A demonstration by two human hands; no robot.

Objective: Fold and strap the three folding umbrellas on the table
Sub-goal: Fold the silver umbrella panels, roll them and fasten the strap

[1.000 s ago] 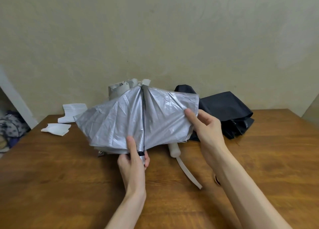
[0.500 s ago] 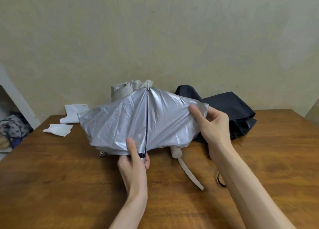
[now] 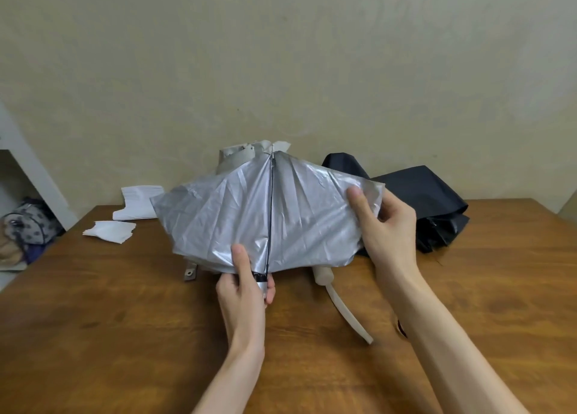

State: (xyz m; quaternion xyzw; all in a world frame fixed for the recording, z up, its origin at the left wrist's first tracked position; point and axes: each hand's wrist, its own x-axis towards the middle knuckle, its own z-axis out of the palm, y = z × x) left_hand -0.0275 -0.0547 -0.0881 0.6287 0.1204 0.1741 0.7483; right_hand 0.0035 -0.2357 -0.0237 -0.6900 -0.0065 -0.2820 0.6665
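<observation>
above the middle of the wooden table [image 3: 125, 335], the silver umbrella [image 3: 218, 214] is held up with two panels of its canopy spread flat toward the camera. the fabric is shiny silver-grey and creased with fine wrinkles, wide at the hem and narrow at the top. a thin dark rib [image 3: 269, 214] runs straight down between the two panels, from the peak to the lower hem. the left hand [image 3: 243, 292] pinches the bottom end of that rib, thumb pressed on the fabric beside it and fingers curled behind a small silver tip with a black band [image 3: 261, 281]. the right hand [image 3: 387, 226] grasps the right corner of the canopy, thumb on the front and fingers folded behind the cloth. beige-grey folds [image 3: 235, 160] show behind the peak; whether they are this umbrella's outer side cannot be told. under the hem a pale handle [image 3: 323, 274] rests on the table with a pale wrist strap [image 3: 349, 313] trailing toward the camera, and at the left a grey strap tab with a metal snap [image 3: 190, 271] pokes out. the black umbrella [image 3: 431, 207] lies crumpled and unstrapped on the table behind the right hand. a white folded tissue [image 3: 109, 231] and a white folded sheet [image 3: 140, 201] lie at the far left of the table, and a patterned bag [image 3: 28, 223] sits beyond the table's left edge.
</observation>
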